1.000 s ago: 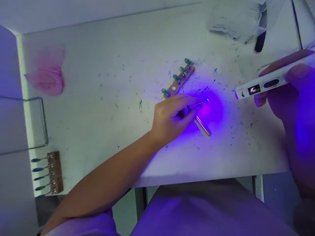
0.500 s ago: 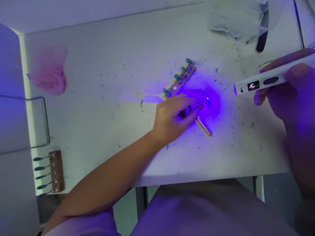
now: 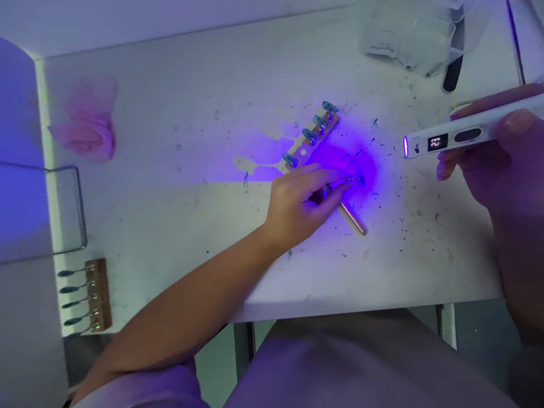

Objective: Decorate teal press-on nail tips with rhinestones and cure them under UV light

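Observation:
My left hand [image 3: 293, 201] is closed in a pinch on the thin metal stem of a nail tip [image 3: 361, 179], dark blue-green and lit violet. Below its fingers a slim metallic pen-like rod [image 3: 353, 220] lies on the table. Just behind the hand stands a wooden nail stand [image 3: 304, 152] bearing several marbled green nail tips [image 3: 310, 135]. My right hand [image 3: 516, 147], at the right edge, is wrapped round a white handheld UV nail lamp [image 3: 467, 135]. The lamp's glowing end faces left toward the pinched nail tip, apart from it, and its small display is lit.
Dark specks and smears mark the white table [image 3: 170, 215]. A second wooden stand [image 3: 98, 294] with several dark nail tips sits at the left edge, near a bent metal wire frame [image 3: 80, 209]. Pink gauzy fabric [image 3: 87, 133], clear plastic packets [image 3: 408, 39] and a black nail file [image 3: 453, 73] lie farther back.
The lamp's front end has tilted slightly, and its violet light reaches farther left across the table. Its display digits look different. My left hand keeps its pinch almost in place.

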`<state>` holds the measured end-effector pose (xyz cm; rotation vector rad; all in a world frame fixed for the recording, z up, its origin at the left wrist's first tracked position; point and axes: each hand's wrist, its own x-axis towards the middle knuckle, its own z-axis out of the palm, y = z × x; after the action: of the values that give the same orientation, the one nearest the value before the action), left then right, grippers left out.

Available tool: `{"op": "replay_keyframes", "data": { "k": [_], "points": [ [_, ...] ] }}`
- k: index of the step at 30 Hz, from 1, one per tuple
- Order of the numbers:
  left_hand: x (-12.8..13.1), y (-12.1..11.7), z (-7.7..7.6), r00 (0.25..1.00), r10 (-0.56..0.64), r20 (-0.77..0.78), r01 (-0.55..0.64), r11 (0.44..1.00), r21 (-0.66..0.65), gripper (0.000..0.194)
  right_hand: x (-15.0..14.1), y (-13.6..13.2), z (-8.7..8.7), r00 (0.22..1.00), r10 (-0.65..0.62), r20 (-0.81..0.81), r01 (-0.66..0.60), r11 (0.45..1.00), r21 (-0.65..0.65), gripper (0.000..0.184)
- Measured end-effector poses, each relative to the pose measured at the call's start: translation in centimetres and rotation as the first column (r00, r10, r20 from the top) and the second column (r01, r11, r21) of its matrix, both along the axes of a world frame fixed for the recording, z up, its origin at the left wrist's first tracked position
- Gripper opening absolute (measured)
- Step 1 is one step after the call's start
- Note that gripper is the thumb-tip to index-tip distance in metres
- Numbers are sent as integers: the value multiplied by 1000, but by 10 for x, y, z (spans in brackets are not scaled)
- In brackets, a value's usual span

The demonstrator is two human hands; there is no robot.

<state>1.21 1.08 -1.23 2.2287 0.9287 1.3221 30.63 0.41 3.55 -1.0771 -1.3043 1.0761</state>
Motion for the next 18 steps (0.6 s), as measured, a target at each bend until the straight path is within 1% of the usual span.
{"op": "replay_keyframes", "data": {
  "k": [2, 4, 9, 15, 18],
  "points": [
    [0, 0, 1, 1000, -6, 1, 6, 1000, -2, 13, 3, 0, -3, 1000, 14, 20, -14, 1000, 19, 26],
    [0, 0, 1, 1000, -18, -4, 18, 1000, -3, 12, 5, 1, -4, 999, 27, 29, -28, 999, 27, 23],
    [0, 0, 3, 1000, -10, -14, 10, 1000, -12, 10, 4, 3, -2, 1000, 22, -8, -23, 1000, -12, 36],
    [0, 0, 3, 999, -40, 2, 40, 999, -6, 6, 2, 2, 0, 1000, 13, -1, -13, 1000, 1, 40],
    [0, 0, 3, 999, -49, 2, 49, 999, 2, 8, 1, 1, 1, 1000, 24, 2, -24, 1000, 6, 36]
  ]
}}
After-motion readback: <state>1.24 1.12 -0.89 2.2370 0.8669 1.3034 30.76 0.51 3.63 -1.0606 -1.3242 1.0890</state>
